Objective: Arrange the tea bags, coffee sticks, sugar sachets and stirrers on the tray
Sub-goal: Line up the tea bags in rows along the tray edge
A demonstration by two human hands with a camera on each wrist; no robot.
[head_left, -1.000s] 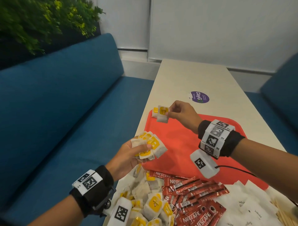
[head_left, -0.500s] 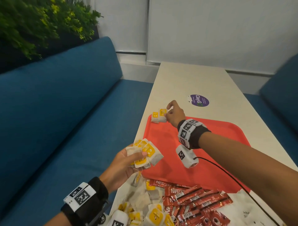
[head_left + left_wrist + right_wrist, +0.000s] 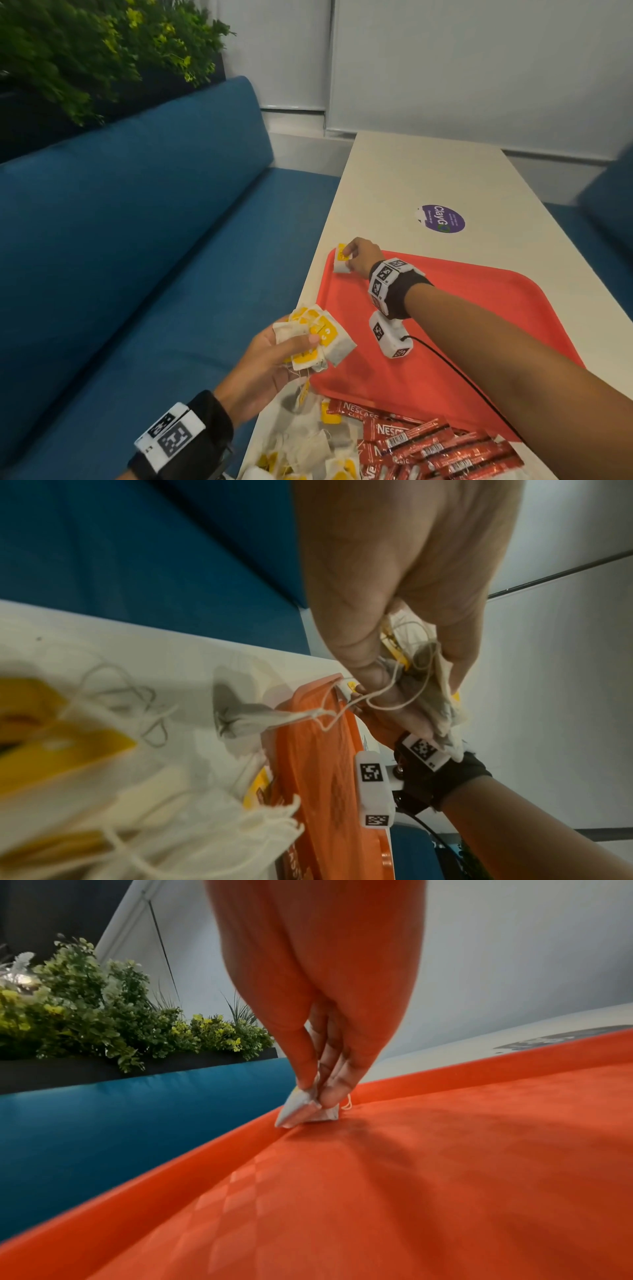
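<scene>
A red tray [image 3: 479, 325] lies on the white table. My right hand [image 3: 359, 257] pinches white tea bags with yellow tags [image 3: 340, 262] and holds them down in the tray's far left corner; in the right wrist view the thumb and fingers [image 3: 329, 1093] pinch these tea bags [image 3: 301, 1112] against the tray floor [image 3: 411, 1177]. Over the tray's left rim, my left hand [image 3: 274, 356] grips a bunch of tea bags [image 3: 318, 337], seen with dangling strings [image 3: 424, 669] in the left wrist view. Loose tea bags [image 3: 301, 445] and red Nescafe coffee sticks [image 3: 428, 445] lie in front of the tray.
A blue bench [image 3: 137, 257] runs along the table's left side, with green plants [image 3: 85, 51] behind it. A purple sticker [image 3: 442, 218] marks the table [image 3: 428, 171] beyond the tray. Another blue seat [image 3: 609, 205] stands at the right.
My right hand has moved forward and down, bringing its tea bags from the air into the tray's far left corner. The left hand keeps gripping its bunch.
</scene>
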